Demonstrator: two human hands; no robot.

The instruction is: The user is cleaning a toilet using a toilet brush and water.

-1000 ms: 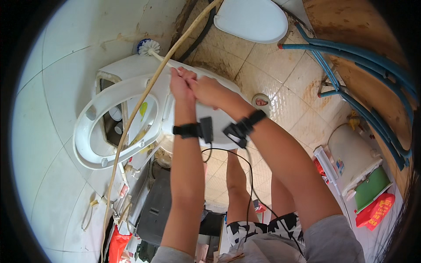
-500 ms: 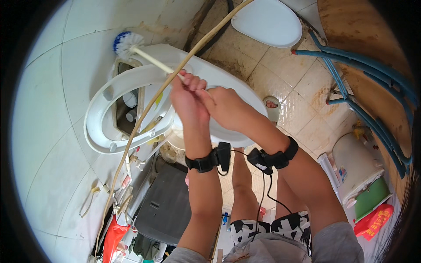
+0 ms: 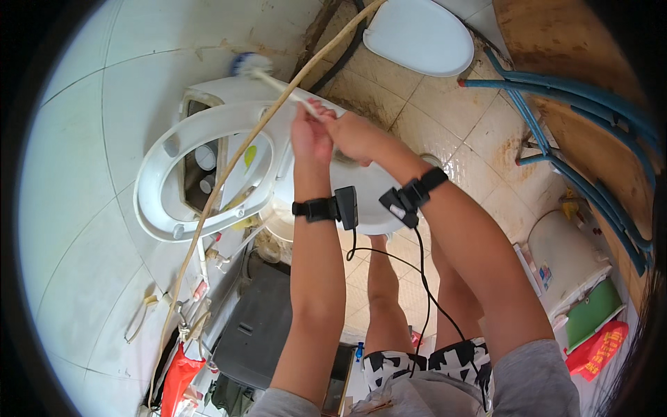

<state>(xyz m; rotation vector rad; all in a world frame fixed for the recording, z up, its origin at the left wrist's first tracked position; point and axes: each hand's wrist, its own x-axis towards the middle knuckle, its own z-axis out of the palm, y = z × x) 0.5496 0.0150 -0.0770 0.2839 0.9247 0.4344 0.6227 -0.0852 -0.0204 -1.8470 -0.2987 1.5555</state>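
Both my hands are closed on the pale handle of a toilet brush (image 3: 279,85), whose blue-and-white head is blurred above them. My left hand (image 3: 311,135) grips it beside my right hand (image 3: 354,139), which is slightly lower on the handle. Beneath them is a white toilet (image 3: 368,201). To their left, a white seat ring (image 3: 154,194) hangs over an open compartment holding small white items. A long tan hose (image 3: 215,190) crosses diagonally just left of my hands.
A loose white lid (image 3: 417,35) lies on the tiled floor at the back. Blue tubular frames (image 3: 556,83) lean against a brown panel at right. A beige bucket (image 3: 563,264) and red bag (image 3: 597,347) are at lower right. A dark grey bin (image 3: 246,333) sits at lower left.
The brush head first moved left, then back to the right since half a second ago. Both hands have risen slightly since then, still gripping the handle.
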